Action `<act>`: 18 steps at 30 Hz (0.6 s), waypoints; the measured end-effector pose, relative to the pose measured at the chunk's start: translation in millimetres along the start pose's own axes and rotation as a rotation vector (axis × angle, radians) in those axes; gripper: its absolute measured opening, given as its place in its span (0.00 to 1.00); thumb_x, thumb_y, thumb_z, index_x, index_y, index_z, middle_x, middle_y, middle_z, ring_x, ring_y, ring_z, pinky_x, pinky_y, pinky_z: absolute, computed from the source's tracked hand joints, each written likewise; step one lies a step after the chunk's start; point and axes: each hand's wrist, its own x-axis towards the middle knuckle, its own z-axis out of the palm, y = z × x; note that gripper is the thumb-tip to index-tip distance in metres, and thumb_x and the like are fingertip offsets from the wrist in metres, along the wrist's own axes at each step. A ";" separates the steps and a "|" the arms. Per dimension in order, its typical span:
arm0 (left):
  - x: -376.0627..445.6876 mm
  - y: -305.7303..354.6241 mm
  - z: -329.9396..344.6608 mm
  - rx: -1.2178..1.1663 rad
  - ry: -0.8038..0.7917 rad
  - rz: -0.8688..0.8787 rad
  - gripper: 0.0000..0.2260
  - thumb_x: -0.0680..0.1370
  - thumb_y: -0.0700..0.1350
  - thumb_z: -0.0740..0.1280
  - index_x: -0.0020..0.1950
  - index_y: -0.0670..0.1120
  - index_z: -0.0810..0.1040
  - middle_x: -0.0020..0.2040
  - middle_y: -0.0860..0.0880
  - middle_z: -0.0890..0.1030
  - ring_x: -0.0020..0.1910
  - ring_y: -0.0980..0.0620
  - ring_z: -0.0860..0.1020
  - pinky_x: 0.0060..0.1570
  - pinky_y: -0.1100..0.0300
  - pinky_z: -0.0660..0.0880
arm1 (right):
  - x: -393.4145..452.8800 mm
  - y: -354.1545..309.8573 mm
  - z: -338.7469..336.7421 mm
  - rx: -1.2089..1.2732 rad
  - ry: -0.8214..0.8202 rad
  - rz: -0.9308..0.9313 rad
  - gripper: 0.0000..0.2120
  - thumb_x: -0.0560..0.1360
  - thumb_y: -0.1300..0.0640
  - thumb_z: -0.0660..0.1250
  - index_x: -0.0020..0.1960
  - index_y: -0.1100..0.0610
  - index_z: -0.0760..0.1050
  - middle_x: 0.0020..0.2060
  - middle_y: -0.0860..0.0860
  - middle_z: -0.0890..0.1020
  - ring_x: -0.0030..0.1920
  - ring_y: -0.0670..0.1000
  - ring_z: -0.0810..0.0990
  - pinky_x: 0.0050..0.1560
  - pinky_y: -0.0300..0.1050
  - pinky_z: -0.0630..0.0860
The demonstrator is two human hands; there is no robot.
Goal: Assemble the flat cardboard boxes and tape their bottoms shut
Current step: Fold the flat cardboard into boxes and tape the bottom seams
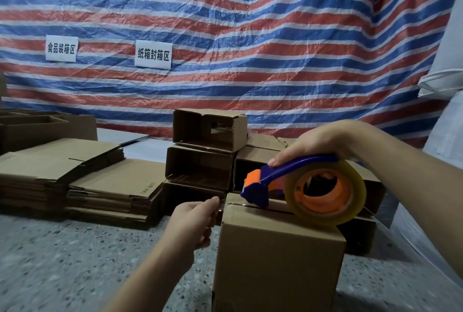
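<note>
An assembled cardboard box (278,259) stands on the speckled floor in front of me, its flaps folded closed on top with the seam showing. My right hand (323,140) grips the blue handle of a tape dispenser (300,186) with an orange core and a clear tape roll, resting on the box's top seam. My left hand (193,221) pinches the end of the clear tape against the box's far left upper edge.
Stacks of flat cardboard boxes (82,181) lie at the left. Assembled boxes (208,151) are piled on their sides behind the one I work on. A striped tarp (225,36) with two paper signs hangs behind. White sacks (441,136) stand at the right.
</note>
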 end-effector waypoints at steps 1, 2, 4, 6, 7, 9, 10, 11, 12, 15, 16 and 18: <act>-0.1 -2.8 0.9 0.000 -0.006 -0.012 0.16 0.79 0.50 0.67 0.33 0.46 0.71 0.26 0.52 0.69 0.25 0.54 0.66 0.27 0.62 0.64 | -0.3 -0.6 0.7 0.004 -0.001 -0.001 0.29 0.66 0.33 0.71 0.56 0.52 0.77 0.39 0.51 0.87 0.34 0.47 0.86 0.31 0.38 0.79; -0.7 -5.7 2.0 -0.002 -0.019 -0.025 0.16 0.79 0.51 0.67 0.34 0.46 0.72 0.27 0.51 0.70 0.26 0.54 0.66 0.28 0.62 0.63 | -0.4 -1.0 1.4 0.005 -0.001 -0.002 0.28 0.67 0.34 0.71 0.56 0.53 0.77 0.38 0.51 0.87 0.34 0.47 0.86 0.30 0.37 0.79; -2.3 -10.4 4.8 -0.008 -0.053 -0.058 0.16 0.79 0.54 0.67 0.36 0.45 0.77 0.32 0.48 0.72 0.29 0.53 0.67 0.29 0.61 0.63 | -0.7 -1.1 2.3 0.011 0.006 0.005 0.26 0.67 0.34 0.71 0.56 0.53 0.77 0.37 0.51 0.87 0.33 0.47 0.86 0.30 0.37 0.79; -2.9 -11.5 6.2 -0.017 -0.067 -0.087 0.17 0.79 0.56 0.67 0.36 0.45 0.80 0.34 0.47 0.73 0.30 0.52 0.67 0.29 0.61 0.63 | -1.0 -0.9 2.9 0.033 0.018 0.020 0.25 0.69 0.35 0.72 0.55 0.53 0.77 0.37 0.51 0.87 0.33 0.48 0.86 0.29 0.38 0.79; -2.9 -11.3 6.3 -0.018 -0.069 -0.095 0.18 0.79 0.56 0.67 0.36 0.45 0.81 0.34 0.47 0.73 0.29 0.53 0.67 0.29 0.61 0.63 | -0.9 -0.9 3.0 0.042 0.023 0.024 0.25 0.69 0.35 0.72 0.55 0.54 0.77 0.37 0.52 0.87 0.33 0.48 0.86 0.29 0.38 0.78; -2.5 -11.2 6.4 0.010 -0.070 -0.093 0.18 0.79 0.57 0.66 0.40 0.44 0.82 0.36 0.45 0.72 0.29 0.53 0.66 0.29 0.61 0.62 | -0.9 -1.1 3.3 0.052 0.021 0.020 0.25 0.69 0.36 0.72 0.55 0.54 0.78 0.36 0.52 0.87 0.32 0.48 0.86 0.29 0.37 0.78; -2.1 -11.3 6.5 0.030 -0.068 -0.082 0.19 0.79 0.58 0.65 0.42 0.44 0.83 0.36 0.45 0.71 0.29 0.53 0.66 0.28 0.61 0.62 | -0.9 -1.3 3.5 0.057 0.018 0.019 0.25 0.70 0.36 0.72 0.55 0.54 0.78 0.36 0.52 0.87 0.32 0.48 0.85 0.28 0.37 0.77; -1.7 -11.4 6.8 0.050 -0.063 -0.068 0.19 0.79 0.58 0.64 0.43 0.43 0.82 0.36 0.45 0.70 0.28 0.54 0.65 0.28 0.61 0.61 | -1.1 -1.2 3.7 0.064 0.014 0.018 0.24 0.70 0.37 0.72 0.55 0.54 0.78 0.36 0.52 0.87 0.31 0.48 0.85 0.28 0.37 0.77; -1.6 -11.1 7.2 0.065 -0.058 -0.055 0.19 0.80 0.58 0.64 0.42 0.44 0.81 0.35 0.46 0.70 0.27 0.54 0.65 0.27 0.62 0.60 | -1.0 -1.0 3.7 0.072 0.012 0.019 0.23 0.71 0.37 0.72 0.54 0.54 0.78 0.35 0.52 0.87 0.30 0.48 0.85 0.27 0.37 0.77; -1.8 -10.1 10.2 0.091 -0.044 -0.056 0.20 0.80 0.60 0.62 0.45 0.44 0.80 0.34 0.48 0.70 0.26 0.55 0.64 0.25 0.63 0.60 | 0.1 -1.1 3.4 0.077 0.010 0.024 0.24 0.70 0.37 0.72 0.56 0.55 0.78 0.37 0.52 0.87 0.31 0.48 0.85 0.28 0.37 0.77; -2.2 -10.4 11.1 0.097 -0.035 -0.062 0.21 0.80 0.60 0.61 0.47 0.43 0.80 0.34 0.48 0.70 0.27 0.55 0.65 0.25 0.63 0.60 | 0.6 -1.2 3.2 0.072 0.007 0.026 0.25 0.69 0.37 0.72 0.56 0.55 0.78 0.37 0.52 0.87 0.32 0.48 0.85 0.29 0.37 0.78; -2.5 -12.2 12.9 0.112 -0.013 -0.063 0.23 0.80 0.62 0.60 0.45 0.43 0.80 0.32 0.50 0.70 0.26 0.55 0.65 0.24 0.64 0.61 | 1.3 -1.9 3.0 0.063 -0.003 0.024 0.27 0.67 0.36 0.72 0.57 0.54 0.77 0.39 0.52 0.87 0.34 0.48 0.86 0.30 0.38 0.79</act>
